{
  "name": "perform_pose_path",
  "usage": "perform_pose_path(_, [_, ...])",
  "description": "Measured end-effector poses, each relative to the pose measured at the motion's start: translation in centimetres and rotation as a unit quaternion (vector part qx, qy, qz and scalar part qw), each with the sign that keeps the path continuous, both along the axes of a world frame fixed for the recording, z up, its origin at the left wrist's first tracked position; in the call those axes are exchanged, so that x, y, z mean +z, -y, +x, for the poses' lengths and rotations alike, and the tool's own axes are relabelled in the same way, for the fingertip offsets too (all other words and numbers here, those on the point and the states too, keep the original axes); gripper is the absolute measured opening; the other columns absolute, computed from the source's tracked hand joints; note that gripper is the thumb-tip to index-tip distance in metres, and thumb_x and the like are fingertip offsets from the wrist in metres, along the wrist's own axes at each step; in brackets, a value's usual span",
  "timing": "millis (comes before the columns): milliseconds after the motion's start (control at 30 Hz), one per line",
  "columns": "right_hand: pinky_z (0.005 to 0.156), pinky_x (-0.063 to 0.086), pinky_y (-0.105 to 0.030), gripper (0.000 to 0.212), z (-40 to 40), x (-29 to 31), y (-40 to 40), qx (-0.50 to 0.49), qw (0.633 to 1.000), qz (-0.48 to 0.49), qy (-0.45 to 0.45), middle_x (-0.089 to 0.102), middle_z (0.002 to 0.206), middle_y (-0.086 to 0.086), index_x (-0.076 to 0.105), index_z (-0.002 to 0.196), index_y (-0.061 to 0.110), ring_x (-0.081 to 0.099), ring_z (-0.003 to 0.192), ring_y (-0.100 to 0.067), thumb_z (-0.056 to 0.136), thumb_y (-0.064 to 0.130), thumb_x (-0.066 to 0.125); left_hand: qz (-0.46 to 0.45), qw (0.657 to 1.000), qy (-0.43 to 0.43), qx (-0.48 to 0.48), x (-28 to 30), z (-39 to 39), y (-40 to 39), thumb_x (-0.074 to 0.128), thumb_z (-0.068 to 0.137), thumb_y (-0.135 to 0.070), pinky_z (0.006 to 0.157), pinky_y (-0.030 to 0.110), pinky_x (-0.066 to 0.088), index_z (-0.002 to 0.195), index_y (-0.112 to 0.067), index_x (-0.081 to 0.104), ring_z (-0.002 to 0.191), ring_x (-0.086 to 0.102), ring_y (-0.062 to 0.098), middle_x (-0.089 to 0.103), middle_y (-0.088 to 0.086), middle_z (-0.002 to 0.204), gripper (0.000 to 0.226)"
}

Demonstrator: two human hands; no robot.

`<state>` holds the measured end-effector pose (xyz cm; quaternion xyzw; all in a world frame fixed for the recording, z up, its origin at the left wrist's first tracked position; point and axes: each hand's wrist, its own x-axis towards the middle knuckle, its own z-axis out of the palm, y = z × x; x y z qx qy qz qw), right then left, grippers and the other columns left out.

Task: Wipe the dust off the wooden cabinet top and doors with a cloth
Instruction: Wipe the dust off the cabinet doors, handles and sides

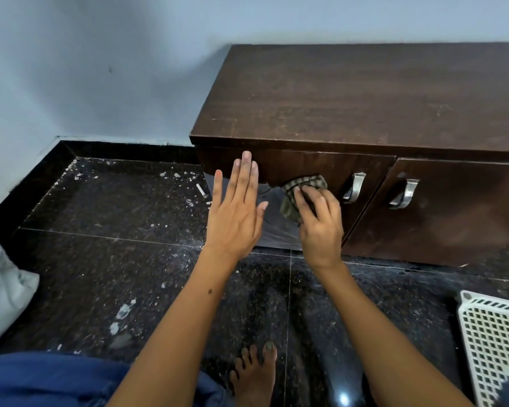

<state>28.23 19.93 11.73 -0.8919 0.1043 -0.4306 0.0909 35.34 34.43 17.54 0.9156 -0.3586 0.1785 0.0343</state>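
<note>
Seeing right hand (319, 221) clutching cloth (301, 198) on left cabinet door (306, 171); left hand (235, 212) flat, fingers straight, at cloth's 9 o'clock. I note handle (353, 188) at 3, white basket (495, 348) at 5.

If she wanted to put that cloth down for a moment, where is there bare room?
The whole cabinet top is bare, from its left corner to the right frame edge. The dark floor left of the cabinet holds only debris. It is crowded at the left door, where the left hand, right hand and cloth meet.
</note>
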Motion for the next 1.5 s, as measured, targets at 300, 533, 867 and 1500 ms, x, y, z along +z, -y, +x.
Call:
perform_pose_path(300, [0.092,0.047,-0.043,0.036,-0.9,-1.3,1.3,-0.025,0.999,-0.006,-0.024,0.065,0.114,-0.017,0.065,0.114,-0.003,0.044,0.113,-0.029,0.085,0.000,0.044,-0.007,1.000,-0.001,-0.006,0.2,0.2,-0.2,0.019,0.099,-0.041,0.115,0.042,-0.012,0.149,-0.004,0.006,0.146,-0.001,0.021,-0.008,0.008,0.156,0.063])
perform_pose_path(533, [0.088,0.052,-0.045,0.052,-3.3,-2.8,2.3,-0.020,0.992,-0.014,-0.120,0.065,0.113,-0.017,0.066,0.112,-0.003,0.049,0.114,-0.033,0.062,-0.012,0.077,-0.010,1.000,-0.010,0.000,0.1,0.2,-0.1,0.021,0.100,-0.040,0.115,0.042,-0.013,0.150,-0.006,0.005,0.146,-0.004,0.020,-0.007,0.008,0.157,0.062])
perform_pose_path(867, [0.084,0.054,-0.039,0.048,-0.9,-2.4,-0.5,0.031,0.984,-0.064,-0.165,0.067,0.113,-0.011,0.069,0.110,0.001,0.064,0.106,-0.030,0.064,0.001,0.081,-0.011,1.000,-0.025,-0.015,0.2,0.5,-0.7,0.013,0.098,-0.044,0.117,0.047,-0.005,0.150,-0.007,0.005,0.146,-0.002,0.017,-0.006,0.004,0.157,0.063])
perform_pose_path(1500, [0.091,0.049,-0.041,0.037,1.5,0.0,-1.5,0.062,0.994,-0.062,-0.067,0.061,0.125,-0.011,0.062,0.121,0.001,0.052,0.118,-0.029,0.084,0.004,0.063,-0.045,0.999,-0.021,-0.017,0.0,0.7,-1.1,0.018,0.099,-0.040,0.117,0.047,-0.002,0.149,-0.004,0.015,0.146,0.006,0.020,0.008,0.010,0.157,0.061])
